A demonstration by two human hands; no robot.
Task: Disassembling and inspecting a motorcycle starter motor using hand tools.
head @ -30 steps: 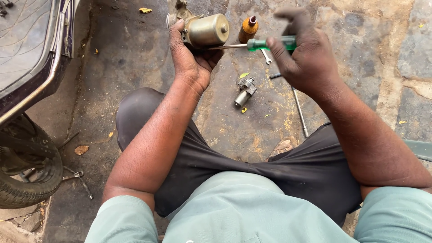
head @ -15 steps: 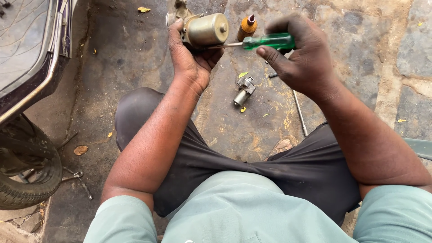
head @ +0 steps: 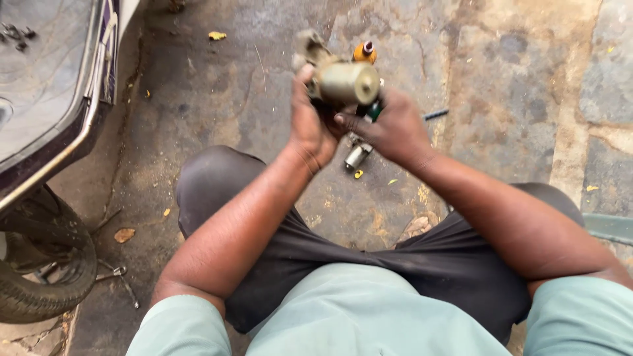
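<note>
Stone floor point(head: 501, 72) | both hands clamped on brass motor point(head: 346, 82) | left point(head: 310, 125), right point(head: 389, 128)

hands: 2, left hand point(head: 310, 125), right hand point(head: 389, 128) | brass-coloured metal cylinder motor point(head: 346, 82): 1 | small silver metal part on floor point(head: 357, 156): 1 | orange-capped bottle point(head: 364, 53): 1 | black rubber tyre point(head: 39, 277): 1

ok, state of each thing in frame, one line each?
left hand: gripping the motor
right hand: under the motor, closed on the screwdriver
small cylindrical motor: held up off the ground
green-handled screwdriver: mostly hidden
metal part: lying on the ground
tyre: standing on the ground
</note>
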